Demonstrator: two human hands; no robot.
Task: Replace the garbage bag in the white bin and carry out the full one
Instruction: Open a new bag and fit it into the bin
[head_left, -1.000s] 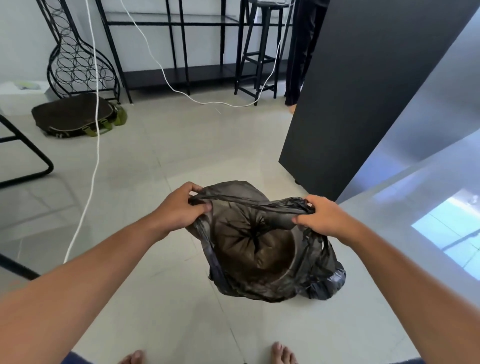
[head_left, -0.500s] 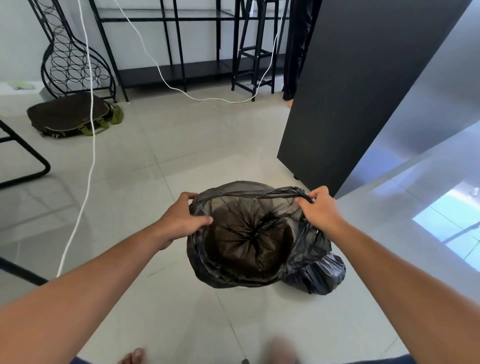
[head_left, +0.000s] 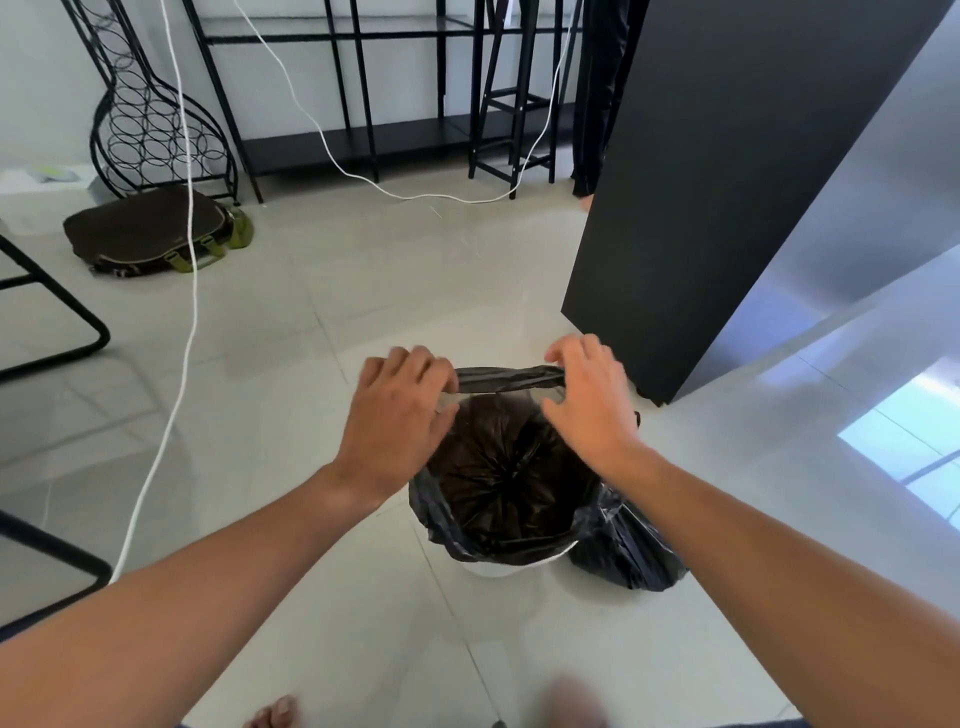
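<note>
Liner (head_left: 511, 378) far rim now stretched over the bin (head_left: 498, 567); left hand (head_left: 397, 415) and right hand (head_left: 589, 402) have moved back there; each grip pinches the rim; full bag (head_left: 631, 553) waits beside.

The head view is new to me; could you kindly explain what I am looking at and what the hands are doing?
The camera sits on a person's head, looking down at their own bare arms. No machine is involved. The left hand and right hand pinch the far rim of a black bag that lines a white bin on the tiled floor. The bag is open. A second, full bag lies on the floor against the bin's right side. Behind are a white cable and a dark cabinet.
</note>
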